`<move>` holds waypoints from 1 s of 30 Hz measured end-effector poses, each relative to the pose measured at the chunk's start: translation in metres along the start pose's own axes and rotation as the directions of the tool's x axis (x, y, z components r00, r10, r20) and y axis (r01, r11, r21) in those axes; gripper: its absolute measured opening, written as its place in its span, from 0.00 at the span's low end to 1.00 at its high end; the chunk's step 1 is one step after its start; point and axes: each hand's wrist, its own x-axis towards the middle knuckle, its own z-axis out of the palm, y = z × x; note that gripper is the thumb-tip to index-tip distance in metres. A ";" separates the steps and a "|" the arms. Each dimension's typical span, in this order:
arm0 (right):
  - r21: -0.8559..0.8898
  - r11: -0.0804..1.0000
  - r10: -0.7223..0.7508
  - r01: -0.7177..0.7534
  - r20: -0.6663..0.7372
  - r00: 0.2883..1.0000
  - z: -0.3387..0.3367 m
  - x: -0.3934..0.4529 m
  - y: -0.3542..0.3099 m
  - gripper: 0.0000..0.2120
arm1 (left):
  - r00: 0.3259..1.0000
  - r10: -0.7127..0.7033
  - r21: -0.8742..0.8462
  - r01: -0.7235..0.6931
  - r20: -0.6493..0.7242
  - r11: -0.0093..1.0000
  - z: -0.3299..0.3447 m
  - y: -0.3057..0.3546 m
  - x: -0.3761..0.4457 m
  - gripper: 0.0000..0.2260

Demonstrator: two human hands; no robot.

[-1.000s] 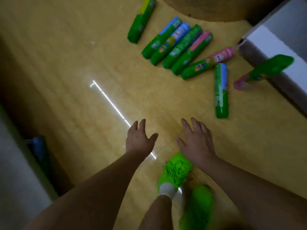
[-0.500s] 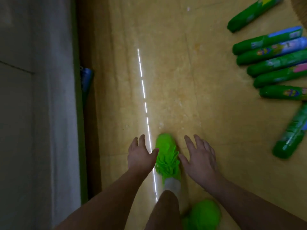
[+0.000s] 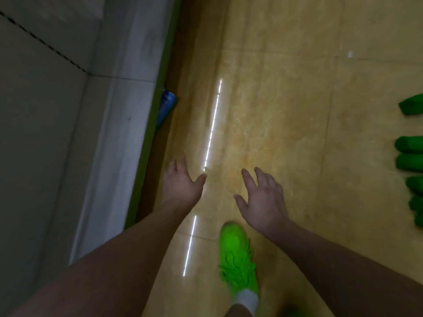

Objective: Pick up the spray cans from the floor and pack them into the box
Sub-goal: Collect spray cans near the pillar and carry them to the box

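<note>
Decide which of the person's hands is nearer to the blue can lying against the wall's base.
Left. The left hand hangs open just below and right of the blue can; the right hand is farther right, beyond the bright light streak.

The floor [image 3: 286, 106] is glossy yellow tile with thin grout lines and a bright streak of reflected light running along it. Green can ends [image 3: 409, 156] lie in a row at its right edge, cut off by the frame, one can [image 3: 412, 104] set apart above them. A blue can [image 3: 166, 108] lies against the green skirting at the left. A bright green shoe [image 3: 238, 257] stands on the tile at the bottom.
</note>
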 end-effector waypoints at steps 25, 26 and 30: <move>-0.314 0.792 -0.502 0.523 0.152 0.851 -0.005 0.396 -0.030 0.32 | 0.987 -0.162 0.084 0.163 -0.009 0.983 0.036 0.011 0.341 0.46; -0.311 0.792 -0.503 0.525 0.155 0.850 -0.002 0.404 -0.026 0.31 | 0.978 -0.211 0.111 0.210 -0.005 0.971 0.037 0.011 0.347 0.49; -0.321 0.793 -0.485 0.517 0.181 0.856 0.009 0.415 -0.017 0.31 | 0.943 -0.333 0.108 0.331 0.002 0.937 0.039 0.003 0.359 0.55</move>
